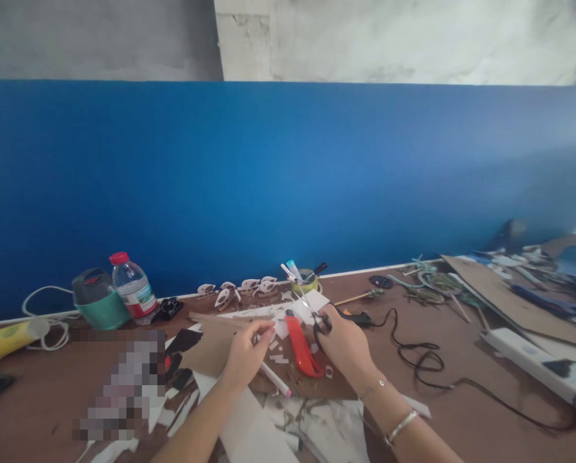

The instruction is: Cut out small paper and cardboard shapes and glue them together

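Note:
Scissors (309,307) are in my right hand (343,341), their dark handles around my fingers and their blades pointing up and to the left. My left hand (251,350) is closed in a pinch to the left of the scissors. Whatever its fingertips hold is too small to make out; a small white paper piece (282,330) shows just beside them. Between my hands lies a red-orange tool (301,347) that looks like a box cutter. A white pen with a pink end (277,379) is below my left fingers. White paper sheets (253,421) and scraps lie under my forearms.
Several small white bird-like cutouts (224,292) stand by the blue partition (288,180), left of a yellow-green pen cup (308,281). A red-capped bottle (134,289) is at left. A black cord (427,360) and a white power strip (533,363) lie at right, near cardboard (519,299).

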{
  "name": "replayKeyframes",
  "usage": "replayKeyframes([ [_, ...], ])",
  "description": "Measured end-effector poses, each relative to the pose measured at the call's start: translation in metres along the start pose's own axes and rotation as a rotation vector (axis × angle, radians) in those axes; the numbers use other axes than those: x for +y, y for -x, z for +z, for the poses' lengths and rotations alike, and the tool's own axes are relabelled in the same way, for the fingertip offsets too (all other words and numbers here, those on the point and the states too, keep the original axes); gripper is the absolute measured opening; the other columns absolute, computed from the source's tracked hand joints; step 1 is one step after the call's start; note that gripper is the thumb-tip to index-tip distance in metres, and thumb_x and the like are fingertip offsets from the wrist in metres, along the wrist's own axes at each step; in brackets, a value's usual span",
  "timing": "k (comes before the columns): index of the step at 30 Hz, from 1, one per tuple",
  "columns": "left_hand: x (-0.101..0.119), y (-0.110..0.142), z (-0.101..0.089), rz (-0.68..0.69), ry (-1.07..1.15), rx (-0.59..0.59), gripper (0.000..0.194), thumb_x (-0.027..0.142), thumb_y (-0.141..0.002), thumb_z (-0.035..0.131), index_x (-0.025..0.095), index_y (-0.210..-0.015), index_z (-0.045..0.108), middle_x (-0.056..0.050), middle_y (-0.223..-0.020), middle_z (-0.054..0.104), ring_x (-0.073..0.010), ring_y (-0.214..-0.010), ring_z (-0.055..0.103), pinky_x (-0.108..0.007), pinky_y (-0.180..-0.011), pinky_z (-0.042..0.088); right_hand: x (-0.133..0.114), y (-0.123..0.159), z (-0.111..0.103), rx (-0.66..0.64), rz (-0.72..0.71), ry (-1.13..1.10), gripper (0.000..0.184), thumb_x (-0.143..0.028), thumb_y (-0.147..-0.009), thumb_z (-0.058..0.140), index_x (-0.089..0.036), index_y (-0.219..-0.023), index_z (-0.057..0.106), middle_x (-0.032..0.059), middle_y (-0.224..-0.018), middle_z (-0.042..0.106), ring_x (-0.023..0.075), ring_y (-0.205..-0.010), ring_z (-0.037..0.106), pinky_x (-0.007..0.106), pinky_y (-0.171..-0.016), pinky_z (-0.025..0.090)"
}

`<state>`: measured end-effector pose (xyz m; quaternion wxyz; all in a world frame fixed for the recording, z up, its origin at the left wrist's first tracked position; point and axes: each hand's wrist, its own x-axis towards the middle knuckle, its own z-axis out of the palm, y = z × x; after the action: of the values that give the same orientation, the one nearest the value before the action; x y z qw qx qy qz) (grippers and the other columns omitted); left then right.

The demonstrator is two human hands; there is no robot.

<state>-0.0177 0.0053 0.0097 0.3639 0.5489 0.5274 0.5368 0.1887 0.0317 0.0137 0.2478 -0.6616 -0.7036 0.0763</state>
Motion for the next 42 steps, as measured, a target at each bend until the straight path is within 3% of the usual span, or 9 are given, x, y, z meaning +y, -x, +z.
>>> replayKeyframes([
  [7,0.001,0.009,0.007,0.068,-0.029,-0.116,0.028,0.026,-0.069,0.069,0.024,-0.097,0.073,-0.007,-0.091,0.069,-0.0261,-0.092,0.057,-0.033,-0.087,0.039,-0.011,0.014,-0.001,-0.049,-0.257,-0.013,0.025,-0.017,-0.077,0.051,-0.021,-0.1,0.059,0.0031,-0.071,0.064,0.0177,-0.066,0.058,0.022,-0.055,0.029],
  [10,0.001,0.014,0.011,0.115,-0.063,-0.142,0.022,0.029,-0.076,0.063,0.022,-0.094,0.072,-0.006,-0.087,0.067,-0.0244,-0.088,0.058,-0.031,-0.082,0.041,-0.019,0.024,0.002,-0.082,-0.362,0.023,0.034,-0.016,-0.075,0.051,-0.022,-0.107,0.059,0.0044,-0.077,0.066,0.0189,-0.069,0.058,0.023,-0.056,0.029],
  [14,0.006,0.018,0.013,0.176,-0.072,-0.086,0.021,0.032,-0.085,0.053,0.02,-0.083,0.071,-0.006,-0.086,0.066,-0.0238,-0.085,0.058,-0.029,-0.079,0.04,-0.025,0.031,0.004,-0.125,-0.412,0.05,0.031,-0.013,-0.073,0.049,-0.02,-0.101,0.061,0.0047,-0.077,0.066,0.0179,-0.065,0.058,0.024,-0.055,0.028],
  [19,0.008,0.019,0.012,0.208,-0.107,-0.022,0.018,0.03,-0.083,0.056,0.021,-0.073,0.068,-0.004,-0.076,0.064,-0.0228,-0.079,0.056,-0.028,-0.076,0.039,-0.026,0.029,-0.003,-0.23,-0.411,-0.081,0.034,-0.016,-0.074,0.051,-0.022,-0.106,0.06,0.0026,-0.075,0.067,0.0186,-0.066,0.061,0.023,-0.056,0.035],
  [22,0.007,0.018,0.01,0.162,-0.086,0.035,0.015,0.029,-0.08,0.059,0.02,-0.071,0.067,-0.004,-0.075,0.064,-0.0223,-0.076,0.056,-0.028,-0.074,0.04,-0.027,0.029,-0.006,-0.273,-0.509,-0.248,0.041,-0.019,-0.079,0.053,-0.024,-0.119,0.055,0.0042,-0.09,0.07,0.0201,-0.081,0.065,0.025,-0.068,0.045],
  [25,0.01,0.015,0.008,0.153,-0.104,0.042,0.017,0.03,-0.081,0.057,0.02,-0.071,0.066,-0.004,-0.074,0.065,-0.0225,-0.075,0.058,-0.029,-0.072,0.041,-0.027,0.029,-0.001,-0.178,-0.571,-0.3,0.041,-0.018,-0.082,0.05,-0.019,-0.122,0.054,0.0088,-0.105,0.069,0.0222,-0.094,0.063,0.031,-0.081,0.048],
  [32,-0.003,0.002,0.0,0.159,-0.265,0.122,0.026,0.026,-0.082,0.049,0.018,-0.103,0.062,-0.01,-0.102,0.066,-0.0247,-0.097,0.059,-0.037,-0.087,0.043,-0.005,0.011,0.015,0.29,-0.399,-0.289,0.036,-0.018,-0.086,0.043,-0.017,-0.119,0.058,0.0107,-0.105,0.066,0.0196,-0.089,0.065,0.03,-0.08,0.051],
  [36,-0.018,-0.004,-0.003,0.151,-0.529,0.099,0.033,0.014,-0.076,0.048,0.019,-0.106,0.06,-0.01,-0.105,0.067,-0.026,-0.103,0.058,-0.042,-0.092,0.04,0.012,-0.002,0.017,0.225,-0.249,-0.08,0.034,-0.018,-0.085,0.046,-0.015,-0.114,0.062,0.011,-0.105,0.067,0.023,-0.095,0.063,0.032,-0.081,0.049],
  [42,-0.014,0.002,-0.001,0.082,-0.831,-0.064,0.045,0.024,-0.077,0.052,0.018,-0.122,0.054,-0.013,-0.121,0.062,-0.0318,-0.12,0.046,-0.047,-0.093,0.035,0.011,-0.002,0.016,0.054,-0.132,0.067,0.029,-0.015,-0.084,0.048,-0.016,-0.105,0.067,0.01,-0.104,0.067,0.0209,-0.093,0.062,0.027,-0.078,0.045],
])
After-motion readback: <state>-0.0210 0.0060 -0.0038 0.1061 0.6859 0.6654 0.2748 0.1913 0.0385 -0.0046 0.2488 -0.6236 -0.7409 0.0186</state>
